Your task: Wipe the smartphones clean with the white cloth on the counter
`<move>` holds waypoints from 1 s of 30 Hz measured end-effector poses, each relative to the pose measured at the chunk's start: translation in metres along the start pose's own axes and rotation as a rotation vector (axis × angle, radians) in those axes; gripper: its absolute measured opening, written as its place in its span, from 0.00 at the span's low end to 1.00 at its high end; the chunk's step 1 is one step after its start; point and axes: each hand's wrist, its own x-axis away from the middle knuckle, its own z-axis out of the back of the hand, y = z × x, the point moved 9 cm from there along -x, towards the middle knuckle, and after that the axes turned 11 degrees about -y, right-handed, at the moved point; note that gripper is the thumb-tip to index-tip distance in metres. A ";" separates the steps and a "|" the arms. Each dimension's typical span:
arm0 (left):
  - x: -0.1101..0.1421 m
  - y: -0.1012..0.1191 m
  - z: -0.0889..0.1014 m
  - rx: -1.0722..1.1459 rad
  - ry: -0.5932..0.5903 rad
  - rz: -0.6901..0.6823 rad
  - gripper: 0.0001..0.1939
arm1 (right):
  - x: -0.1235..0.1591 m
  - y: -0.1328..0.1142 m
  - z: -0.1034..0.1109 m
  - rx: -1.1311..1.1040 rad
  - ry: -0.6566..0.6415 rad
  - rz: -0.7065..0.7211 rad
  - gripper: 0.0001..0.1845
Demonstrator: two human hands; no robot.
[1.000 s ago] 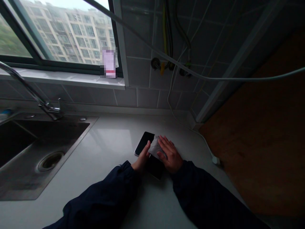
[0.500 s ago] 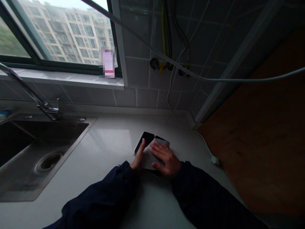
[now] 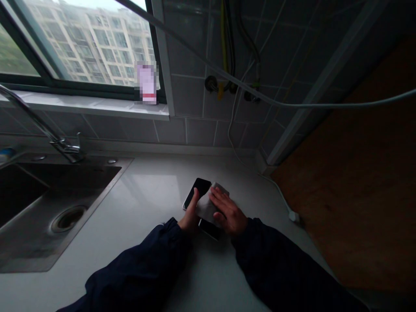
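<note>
The open right hand (image 3: 228, 212) lies flat, pressing a crumpled grey cloth (image 3: 208, 206) onto a glossy black smartphone (image 3: 198, 192). The left hand (image 3: 189, 215), ungripping, braces the phone's edge, holding it steady on the white stone countertop (image 3: 146, 195) beside the steel sink (image 3: 81, 182).

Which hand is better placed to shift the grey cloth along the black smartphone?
Probably the right hand: its spread fingers rest flat on the grey cloth, while the left hand sits beside the cloth, its thumb at the black smartphone's edge.
</note>
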 end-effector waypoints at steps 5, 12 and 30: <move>-0.006 0.000 0.004 -0.007 -0.079 -0.070 0.36 | 0.000 0.006 0.004 0.041 0.037 -0.067 0.38; -0.004 0.002 0.008 -0.072 -0.032 -0.050 0.39 | -0.001 0.006 0.003 0.046 0.019 -0.086 0.39; 0.006 0.000 0.018 -0.121 0.173 0.097 0.41 | -0.002 -0.011 -0.002 0.022 0.010 0.048 0.32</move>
